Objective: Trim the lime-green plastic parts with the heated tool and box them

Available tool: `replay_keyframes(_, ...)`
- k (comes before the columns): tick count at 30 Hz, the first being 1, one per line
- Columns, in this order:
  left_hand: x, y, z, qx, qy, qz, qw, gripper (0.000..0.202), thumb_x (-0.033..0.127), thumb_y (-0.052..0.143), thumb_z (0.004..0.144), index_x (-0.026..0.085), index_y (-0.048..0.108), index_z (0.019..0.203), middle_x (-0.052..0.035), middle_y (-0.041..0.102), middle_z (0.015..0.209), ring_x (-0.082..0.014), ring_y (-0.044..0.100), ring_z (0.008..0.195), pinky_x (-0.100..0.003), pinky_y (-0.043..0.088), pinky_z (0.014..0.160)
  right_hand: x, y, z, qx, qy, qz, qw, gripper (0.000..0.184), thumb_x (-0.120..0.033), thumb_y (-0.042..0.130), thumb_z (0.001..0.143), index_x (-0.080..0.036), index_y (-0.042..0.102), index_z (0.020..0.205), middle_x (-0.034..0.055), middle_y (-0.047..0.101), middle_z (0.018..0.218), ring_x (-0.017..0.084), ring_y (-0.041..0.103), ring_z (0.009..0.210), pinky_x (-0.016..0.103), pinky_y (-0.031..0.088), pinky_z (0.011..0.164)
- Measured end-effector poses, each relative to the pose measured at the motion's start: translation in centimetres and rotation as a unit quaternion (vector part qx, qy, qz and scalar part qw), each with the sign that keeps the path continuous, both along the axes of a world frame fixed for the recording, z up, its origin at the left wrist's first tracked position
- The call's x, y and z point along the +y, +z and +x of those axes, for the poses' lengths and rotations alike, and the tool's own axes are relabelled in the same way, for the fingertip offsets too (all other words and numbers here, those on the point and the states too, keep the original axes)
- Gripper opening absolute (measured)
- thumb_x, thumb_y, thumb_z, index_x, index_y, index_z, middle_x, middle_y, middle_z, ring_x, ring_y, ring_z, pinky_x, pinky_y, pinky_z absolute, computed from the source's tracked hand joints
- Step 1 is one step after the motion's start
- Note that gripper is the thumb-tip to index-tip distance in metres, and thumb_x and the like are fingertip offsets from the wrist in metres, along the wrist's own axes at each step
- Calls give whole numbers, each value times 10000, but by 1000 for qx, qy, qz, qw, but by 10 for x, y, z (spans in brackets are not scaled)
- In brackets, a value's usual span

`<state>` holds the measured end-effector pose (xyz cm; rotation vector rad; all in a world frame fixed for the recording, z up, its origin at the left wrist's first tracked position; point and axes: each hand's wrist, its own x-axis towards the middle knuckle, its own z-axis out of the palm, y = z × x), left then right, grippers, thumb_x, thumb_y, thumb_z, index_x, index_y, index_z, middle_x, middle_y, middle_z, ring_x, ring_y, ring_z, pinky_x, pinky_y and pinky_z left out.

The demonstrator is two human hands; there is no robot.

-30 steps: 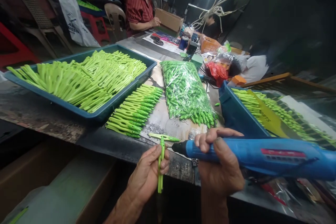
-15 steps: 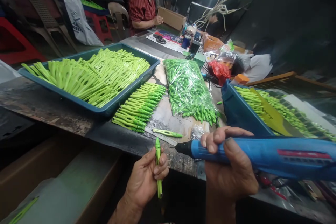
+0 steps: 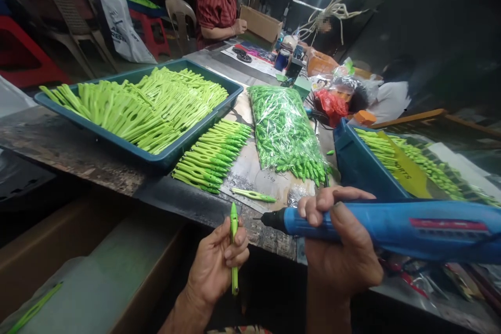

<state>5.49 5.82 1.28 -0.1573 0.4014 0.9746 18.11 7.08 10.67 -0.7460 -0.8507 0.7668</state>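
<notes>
My left hand (image 3: 215, 266): grip clamped on one green plastic piece (image 3: 234, 250), held upright just off the tabletop (image 3: 78, 151) edge. My right hand (image 3: 340, 250): grip wrapped tight round the blue power tool (image 3: 410, 227), its bit pointing left, just short of the piece's top. Beyond, on the tabletop: loose green piece (image 3: 253, 195), laid-out row (image 3: 213, 155), clear bag (image 3: 285, 133), heaped teal tray (image 3: 183, 146) left, blue bin (image 3: 352, 164) right. Far end: seated person (image 3: 213, 5).
</notes>
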Motion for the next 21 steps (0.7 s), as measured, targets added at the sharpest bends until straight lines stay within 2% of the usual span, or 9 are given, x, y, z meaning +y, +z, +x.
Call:
replay_keyframes(12, -4, -6, -1, 8, -3, 55, 998, 154, 148, 495, 844, 64, 590, 756, 4, 467, 519, -11, 311, 361, -107, 266, 348, 0, -1, -4, 3, 28, -5, 1000, 149, -152, 617, 709, -181, 523, 821, -37, 533, 650, 83, 474, 477, 265, 413, 527)
replay_keyframes(21, -4, -7, -3, 15, -2, 63, 998, 127, 167, 577, 808, 61, 580, 738, 4, 484, 528, -1, 299, 372, -103, 248, 356, -1, 1, -8, 5, 30, -20, 999, 160, -174, 637, 698, -184, 527, 814, -44, 518, 643, 81, 467, 476, 257, 411, 512)
